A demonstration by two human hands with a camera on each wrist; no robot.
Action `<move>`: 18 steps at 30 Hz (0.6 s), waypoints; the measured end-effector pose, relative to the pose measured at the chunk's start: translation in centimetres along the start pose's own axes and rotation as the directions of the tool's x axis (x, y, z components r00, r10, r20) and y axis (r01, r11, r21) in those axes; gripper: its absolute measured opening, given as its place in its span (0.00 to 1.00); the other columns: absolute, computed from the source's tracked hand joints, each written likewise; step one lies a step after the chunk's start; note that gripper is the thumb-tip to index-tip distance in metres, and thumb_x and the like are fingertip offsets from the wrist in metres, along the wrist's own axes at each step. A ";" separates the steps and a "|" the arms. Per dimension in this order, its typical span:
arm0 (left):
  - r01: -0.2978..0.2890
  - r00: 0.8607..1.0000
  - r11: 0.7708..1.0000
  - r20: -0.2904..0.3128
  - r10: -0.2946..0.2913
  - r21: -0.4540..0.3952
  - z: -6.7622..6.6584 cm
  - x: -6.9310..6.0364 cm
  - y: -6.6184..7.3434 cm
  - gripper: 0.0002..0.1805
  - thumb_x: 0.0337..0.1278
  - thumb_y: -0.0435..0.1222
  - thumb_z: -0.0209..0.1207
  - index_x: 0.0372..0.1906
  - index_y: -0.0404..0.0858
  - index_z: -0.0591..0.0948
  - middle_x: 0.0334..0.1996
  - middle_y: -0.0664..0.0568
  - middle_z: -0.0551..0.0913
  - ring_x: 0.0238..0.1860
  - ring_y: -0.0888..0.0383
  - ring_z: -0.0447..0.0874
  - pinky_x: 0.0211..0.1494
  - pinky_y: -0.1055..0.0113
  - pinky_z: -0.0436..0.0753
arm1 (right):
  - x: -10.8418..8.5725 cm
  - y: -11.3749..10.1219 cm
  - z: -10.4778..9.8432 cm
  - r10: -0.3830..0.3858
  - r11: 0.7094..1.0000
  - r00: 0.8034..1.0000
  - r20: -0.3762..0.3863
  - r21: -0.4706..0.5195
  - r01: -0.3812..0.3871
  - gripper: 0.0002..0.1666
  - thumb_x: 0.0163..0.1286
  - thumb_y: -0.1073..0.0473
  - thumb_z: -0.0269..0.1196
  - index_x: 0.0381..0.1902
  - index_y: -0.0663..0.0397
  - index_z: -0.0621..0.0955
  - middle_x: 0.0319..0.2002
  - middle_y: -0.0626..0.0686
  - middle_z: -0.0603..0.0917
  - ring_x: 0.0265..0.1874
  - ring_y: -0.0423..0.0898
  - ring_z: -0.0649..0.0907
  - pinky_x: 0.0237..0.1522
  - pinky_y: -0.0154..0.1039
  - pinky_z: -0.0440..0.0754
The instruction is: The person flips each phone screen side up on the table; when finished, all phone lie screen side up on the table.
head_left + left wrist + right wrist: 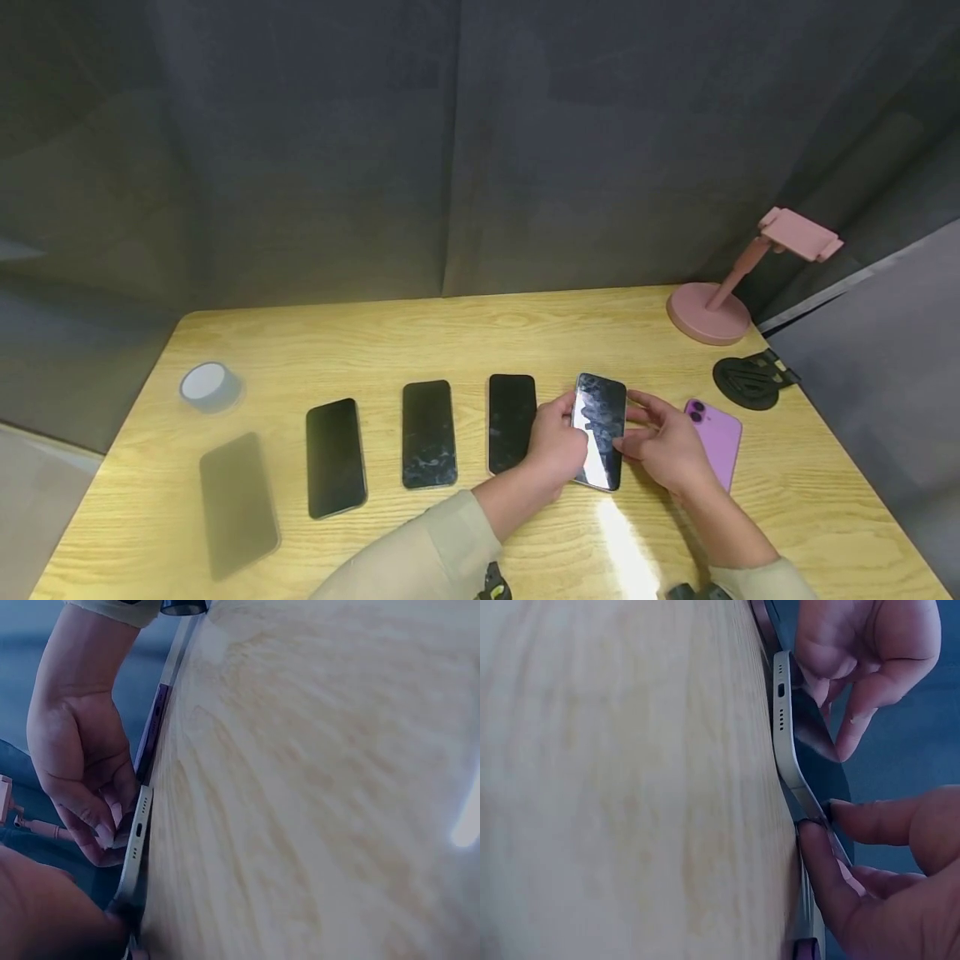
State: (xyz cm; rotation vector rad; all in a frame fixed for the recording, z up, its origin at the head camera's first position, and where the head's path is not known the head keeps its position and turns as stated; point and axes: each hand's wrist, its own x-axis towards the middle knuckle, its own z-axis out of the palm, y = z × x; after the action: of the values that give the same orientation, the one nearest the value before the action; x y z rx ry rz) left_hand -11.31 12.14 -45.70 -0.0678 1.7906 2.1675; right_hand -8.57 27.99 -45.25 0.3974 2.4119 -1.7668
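A smartphone (600, 429) with a glossy dark screen and pale frame lies face up between both hands on the right half of the table. My left hand (557, 442) grips its left long edge, the thumb by the screen. On the opposite edge, my right hand (669, 446) pinches the phone between thumb and fingers. In the right wrist view the phone's pale bottom edge (781, 712) shows its charging port, low over the wood. Left of my left hand is a black-screened phone (510, 417); beside my right hand lies a purple phone (722, 442), back up.
Two more dark phones, one nearer (429, 433) and one farther left (335, 458), lie in the row, then a hazy greyish phone (238, 504). A white round object (206, 383) stands back left. A pink phone stand (708, 312) and a black folded stand (746, 383) are at right.
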 end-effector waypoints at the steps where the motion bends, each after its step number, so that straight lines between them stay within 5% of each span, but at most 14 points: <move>1: -0.005 1.000 1.000 -0.010 0.005 0.019 0.1 -0.1 0.1 0.40 0.37 0.13 0.41 0.65 0.27 0.74 0.40 0.42 0.83 0.39 0.49 0.85 0.40 0.59 0.85 | 0.0 0.0 0.0 -0.001 1.000 1.000 -0.007 -0.017 0.001 0.49 0.59 0.78 0.66 0.75 0.68 0.58 0.62 0.72 0.71 0.46 0.55 0.84 0.39 0.41 0.86; 11: 0.036 0.997 0.973 -0.070 -0.020 0.227 0.3 -1.1 0.7 0.41 0.41 0.19 0.55 0.70 0.33 0.70 0.56 0.48 0.78 0.55 0.49 0.76 0.55 0.55 0.78 | 0.1 -0.1 0.1 0.001 0.990 0.998 -0.062 -0.139 -0.009 0.44 0.60 0.76 0.67 0.72 0.70 0.64 0.63 0.70 0.74 0.46 0.53 0.85 0.34 0.40 0.86; 18: 0.065 0.997 0.969 -0.053 -0.054 0.240 0.4 -1.4 0.8 0.43 0.44 0.21 0.57 0.73 0.34 0.66 0.66 0.45 0.72 0.67 0.47 0.68 0.67 0.54 0.69 | -0.1 -0.1 -0.1 -0.050 0.956 0.994 -0.097 -0.291 0.020 0.39 0.59 0.72 0.70 0.68 0.69 0.71 0.59 0.67 0.78 0.46 0.56 0.85 0.32 0.37 0.85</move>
State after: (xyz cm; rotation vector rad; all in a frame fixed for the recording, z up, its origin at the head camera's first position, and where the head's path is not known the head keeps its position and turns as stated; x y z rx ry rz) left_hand -10.11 12.08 -44.50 -0.1136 2.0371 1.9064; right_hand -8.50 28.02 -45.05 0.4218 2.7128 -1.4026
